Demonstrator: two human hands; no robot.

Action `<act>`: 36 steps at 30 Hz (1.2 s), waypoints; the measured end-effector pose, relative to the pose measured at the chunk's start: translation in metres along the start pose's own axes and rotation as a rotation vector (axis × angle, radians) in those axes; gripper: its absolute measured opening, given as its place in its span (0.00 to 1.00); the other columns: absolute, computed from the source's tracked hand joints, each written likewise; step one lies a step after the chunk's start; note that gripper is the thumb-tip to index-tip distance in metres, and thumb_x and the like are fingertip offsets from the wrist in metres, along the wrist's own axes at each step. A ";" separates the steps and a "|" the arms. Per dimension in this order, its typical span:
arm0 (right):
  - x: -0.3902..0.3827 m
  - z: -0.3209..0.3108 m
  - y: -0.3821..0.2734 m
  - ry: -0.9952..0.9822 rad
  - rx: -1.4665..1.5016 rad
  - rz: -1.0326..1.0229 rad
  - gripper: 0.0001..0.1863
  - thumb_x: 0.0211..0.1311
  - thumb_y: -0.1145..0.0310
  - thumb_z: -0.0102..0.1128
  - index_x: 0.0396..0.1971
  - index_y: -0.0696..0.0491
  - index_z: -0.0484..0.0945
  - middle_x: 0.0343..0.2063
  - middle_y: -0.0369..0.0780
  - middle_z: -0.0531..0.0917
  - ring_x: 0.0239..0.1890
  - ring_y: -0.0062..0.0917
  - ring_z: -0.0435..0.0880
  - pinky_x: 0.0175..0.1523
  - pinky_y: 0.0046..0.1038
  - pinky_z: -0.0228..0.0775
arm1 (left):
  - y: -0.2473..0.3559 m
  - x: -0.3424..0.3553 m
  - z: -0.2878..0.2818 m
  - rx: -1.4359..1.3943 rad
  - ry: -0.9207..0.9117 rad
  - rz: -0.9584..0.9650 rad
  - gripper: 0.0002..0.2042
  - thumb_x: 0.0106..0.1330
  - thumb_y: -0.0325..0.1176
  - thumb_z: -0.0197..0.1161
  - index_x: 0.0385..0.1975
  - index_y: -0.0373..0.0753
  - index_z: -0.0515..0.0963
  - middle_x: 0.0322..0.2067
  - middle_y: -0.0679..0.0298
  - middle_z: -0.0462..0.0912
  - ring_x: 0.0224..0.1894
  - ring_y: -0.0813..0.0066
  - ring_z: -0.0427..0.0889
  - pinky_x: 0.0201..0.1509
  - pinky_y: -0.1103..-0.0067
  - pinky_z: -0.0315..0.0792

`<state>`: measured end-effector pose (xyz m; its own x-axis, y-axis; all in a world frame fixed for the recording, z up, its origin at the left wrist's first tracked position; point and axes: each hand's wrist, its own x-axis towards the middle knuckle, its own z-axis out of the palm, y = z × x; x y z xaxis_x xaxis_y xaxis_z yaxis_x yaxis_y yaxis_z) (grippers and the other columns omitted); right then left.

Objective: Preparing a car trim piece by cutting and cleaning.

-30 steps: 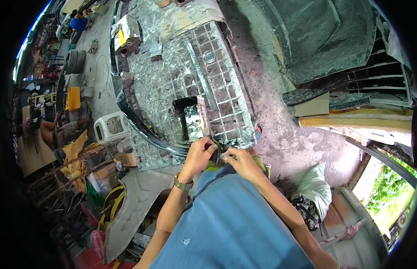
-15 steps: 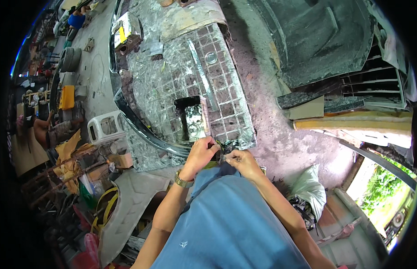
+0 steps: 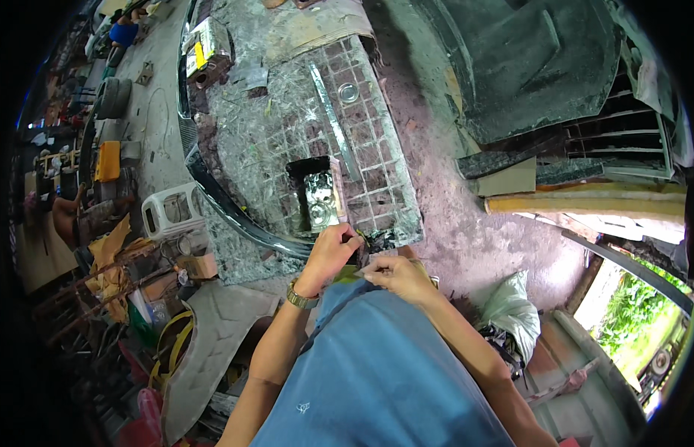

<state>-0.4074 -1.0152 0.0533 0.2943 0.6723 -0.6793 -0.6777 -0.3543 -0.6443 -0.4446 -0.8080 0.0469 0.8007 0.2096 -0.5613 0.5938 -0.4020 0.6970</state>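
My left hand [image 3: 332, 257], with a watch [image 3: 302, 296] on its wrist, is closed at the near edge of the spattered, tile-patterned tabletop [image 3: 388, 160]. Its thumb and finger pinch a small dark piece, mostly hidden by the hand. Just to its right and a little nearer, my right hand [image 3: 399, 277] is closed in a pinch on a small greyish bit, too small to name. Beyond the left hand stands an open rectangular metal can [image 3: 322, 200] with dark, shiny smears inside. A long narrow strip [image 3: 333, 119] and a round metal lid [image 3: 348, 92] lie farther back.
A glossy black curved trim piece [image 3: 231, 217] runs along the table's left side. Behind it stands a rectangular can [image 3: 207, 48] with a yellow mark. A white plastic stool [image 3: 170, 212] is at the left, a large dark panel [image 3: 537, 71] at the right, a pale sack [image 3: 511, 313] near right.
My right hand has shifted slightly left and toward me, its fingertips now lower than before. The left hand keeps its pinch in nearly the same place.
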 end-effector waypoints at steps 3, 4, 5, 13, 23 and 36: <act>0.001 -0.005 0.014 -0.052 -0.048 -0.143 0.09 0.67 0.69 0.65 0.43 0.57 0.85 0.37 0.35 0.85 0.40 0.17 0.80 0.48 0.24 0.73 | -0.010 0.001 -0.007 -0.194 -0.090 -0.025 0.09 0.65 0.31 0.67 0.31 0.31 0.79 0.24 0.65 0.80 0.29 0.76 0.76 0.35 0.77 0.69; -0.009 -0.015 0.011 -0.006 -0.027 -0.177 0.09 0.68 0.70 0.64 0.44 0.57 0.84 0.37 0.34 0.85 0.39 0.16 0.80 0.46 0.21 0.72 | -0.014 0.000 -0.010 -0.373 -0.167 -0.047 0.07 0.68 0.30 0.65 0.32 0.32 0.78 0.27 0.71 0.79 0.32 0.84 0.74 0.36 0.82 0.68; -0.017 -0.024 0.008 0.035 -0.007 -0.210 0.09 0.69 0.70 0.63 0.45 0.57 0.84 0.37 0.32 0.84 0.38 0.14 0.79 0.44 0.19 0.71 | -0.014 -0.004 -0.014 -0.373 -0.160 -0.049 0.07 0.68 0.30 0.65 0.32 0.32 0.78 0.27 0.71 0.79 0.32 0.84 0.74 0.36 0.82 0.68; -0.030 -0.083 0.036 0.318 0.002 -0.172 0.10 0.69 0.71 0.62 0.47 0.56 0.82 0.35 0.33 0.83 0.38 0.14 0.79 0.46 0.20 0.71 | -0.019 -0.045 -0.012 -0.376 0.059 0.207 0.05 0.65 0.26 0.65 0.33 0.34 0.76 0.33 0.69 0.79 0.36 0.82 0.73 0.40 0.83 0.66; 0.009 -0.030 0.011 0.227 -0.236 -0.207 0.09 0.69 0.70 0.61 0.45 0.56 0.80 0.31 0.38 0.83 0.37 0.21 0.81 0.44 0.26 0.72 | -0.019 -0.043 -0.006 -0.345 0.143 0.221 0.04 0.64 0.25 0.65 0.33 0.33 0.76 0.31 0.66 0.79 0.33 0.78 0.74 0.40 0.81 0.68; 0.021 -0.006 -0.005 0.180 -0.395 -0.249 0.08 0.67 0.72 0.60 0.40 0.61 0.81 0.33 0.41 0.85 0.35 0.23 0.84 0.43 0.28 0.76 | -0.012 -0.024 -0.009 -0.623 -0.041 0.064 0.04 0.67 0.26 0.64 0.31 0.34 0.77 0.29 0.74 0.78 0.34 0.87 0.72 0.40 0.84 0.68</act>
<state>-0.3936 -1.0029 0.0398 0.5500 0.6571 -0.5154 -0.2757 -0.4396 -0.8548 -0.4698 -0.7997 0.0559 0.8397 0.1633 -0.5179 0.4895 0.1851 0.8521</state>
